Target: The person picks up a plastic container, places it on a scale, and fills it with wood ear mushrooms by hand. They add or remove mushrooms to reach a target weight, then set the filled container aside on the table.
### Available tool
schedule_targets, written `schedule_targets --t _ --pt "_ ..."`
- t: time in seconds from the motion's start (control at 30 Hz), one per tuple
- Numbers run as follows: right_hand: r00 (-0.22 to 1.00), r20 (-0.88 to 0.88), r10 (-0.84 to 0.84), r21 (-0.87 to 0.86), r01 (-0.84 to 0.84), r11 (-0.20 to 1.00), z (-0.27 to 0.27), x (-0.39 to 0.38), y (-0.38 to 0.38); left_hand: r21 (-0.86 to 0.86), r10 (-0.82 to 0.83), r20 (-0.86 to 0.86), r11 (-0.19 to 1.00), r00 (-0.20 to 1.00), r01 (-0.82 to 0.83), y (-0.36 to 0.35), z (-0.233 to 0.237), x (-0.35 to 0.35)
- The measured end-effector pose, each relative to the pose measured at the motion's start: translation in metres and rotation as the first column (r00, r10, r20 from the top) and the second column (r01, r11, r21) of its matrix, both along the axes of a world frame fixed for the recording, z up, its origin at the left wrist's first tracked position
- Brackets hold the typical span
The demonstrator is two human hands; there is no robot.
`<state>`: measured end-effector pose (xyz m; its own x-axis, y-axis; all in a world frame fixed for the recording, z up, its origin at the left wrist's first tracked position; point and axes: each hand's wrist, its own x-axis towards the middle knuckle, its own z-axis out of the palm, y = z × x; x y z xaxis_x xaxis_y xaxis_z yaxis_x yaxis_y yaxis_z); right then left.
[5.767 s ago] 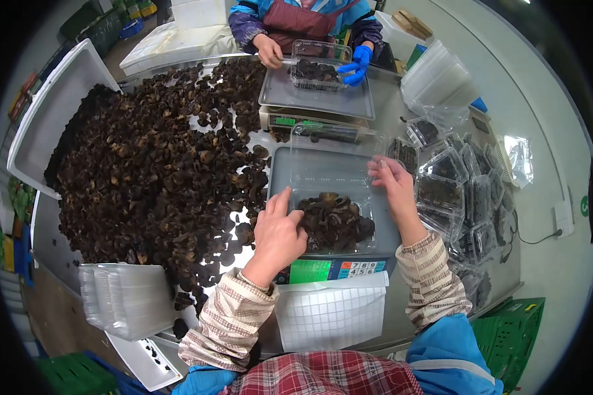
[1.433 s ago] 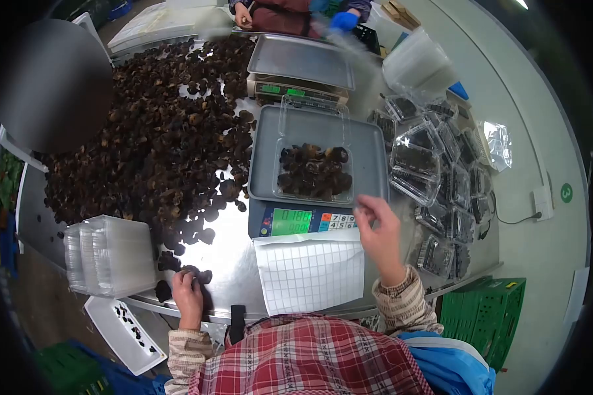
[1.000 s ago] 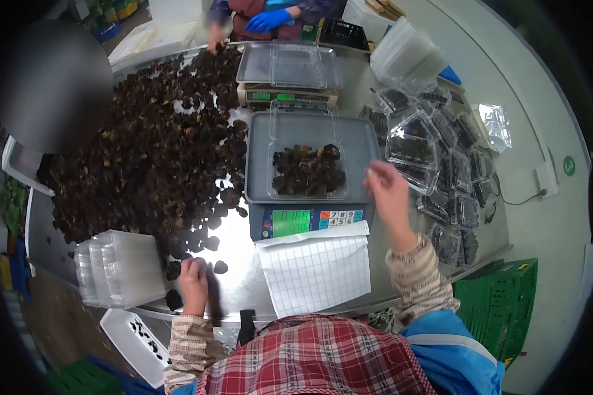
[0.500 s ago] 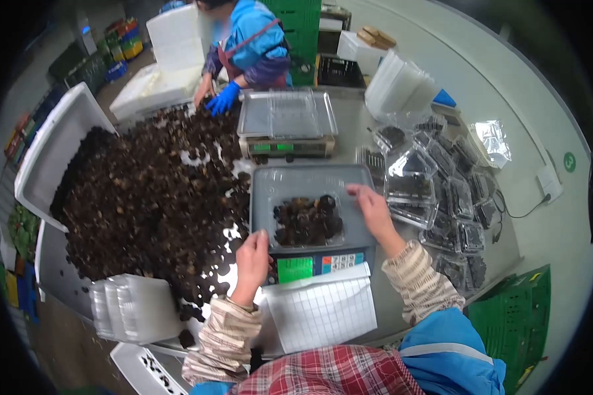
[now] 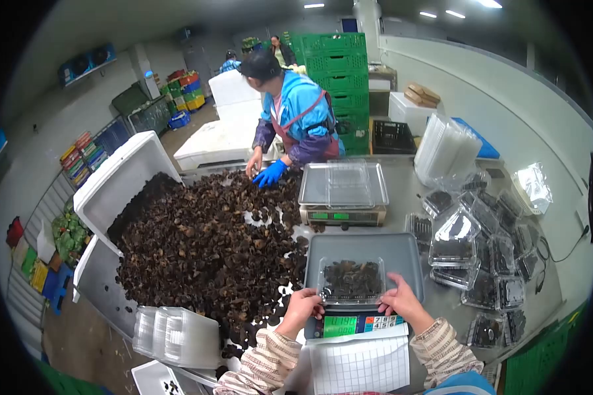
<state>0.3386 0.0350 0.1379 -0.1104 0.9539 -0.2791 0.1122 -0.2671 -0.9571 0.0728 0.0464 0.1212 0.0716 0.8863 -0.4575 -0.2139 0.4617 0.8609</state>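
Note:
A clear plastic box [image 5: 352, 282] filled with dark, mushroom-like pieces rests on the grey tray [image 5: 402, 250] of a scale with a lit green display [image 5: 340, 326]. My left hand [image 5: 301, 311] is closed at the box's front left corner, fingertips against its edge. At the front right corner, my right hand [image 5: 402, 299] has its fingers curled around the box's edge, index finger raised. A gridded paper sheet [image 5: 360, 365] lies below the display. To the left spreads a large heap of dark pieces [image 5: 204, 243].
Filled clear boxes [image 5: 454, 243] pile up on the right, with stacked empty boxes [image 5: 447, 150] behind. A second scale [image 5: 342, 215] stands ahead. Across the table a co-worker [image 5: 300, 115] reaches into the heap. More empty boxes [image 5: 178, 337] stand front left.
The view has tilted up and shifted left. Both hands have moved to the box's front corners from the tray's sides. The box now sits nearer the tray's front edge.

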Motion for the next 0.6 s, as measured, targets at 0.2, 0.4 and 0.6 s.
schedule_targets --t 0.2,0.4,0.6 --pt "0.905 -0.316 -0.285 -0.157 0.246 0.956 -0.007 0.021 -0.009 0.113 0.022 -0.01 0.993 1.0 -0.021 0.012 0.02 0.039" --pt "0.604 -0.634 -0.483 0.062 0.662 0.747 -0.008 0.128 -0.034 0.619 -0.185 0.005 0.772 0.983 0.142 -0.025 0.055 0.116" --pt "0.968 -0.25 0.017 0.085 0.005 0.996 0.004 -0.079 -0.065 0.765 0.49 -0.425 0.643 0.761 0.013 -0.1 0.019 -0.028"
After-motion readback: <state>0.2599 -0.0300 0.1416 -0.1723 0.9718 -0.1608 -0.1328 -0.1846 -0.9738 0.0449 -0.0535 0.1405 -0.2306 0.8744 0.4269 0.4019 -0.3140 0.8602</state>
